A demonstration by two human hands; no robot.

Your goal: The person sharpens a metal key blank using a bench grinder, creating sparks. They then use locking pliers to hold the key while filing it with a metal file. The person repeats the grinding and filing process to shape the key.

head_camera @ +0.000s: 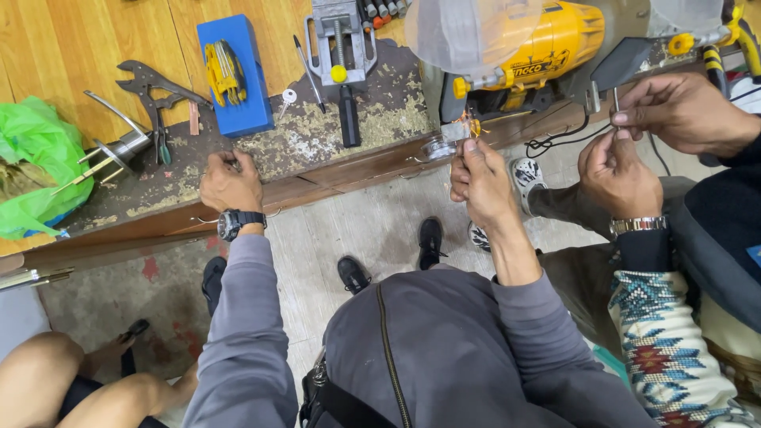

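At centre frame the right hand pinches a small metal piece against the workbench edge, steadying it. Left of centre, the left hand is clenched — perhaps on a thin tool. A co-worker's hands pinch something, upper right.

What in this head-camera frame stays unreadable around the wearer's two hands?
- Left hand: small tool under its fingers, hidden by them.
- Right hand: small metal piece pinched at the fingertips, too small to identify.
- Yellow grinder: partly blurred behind the clear guard, cut by the top edge.
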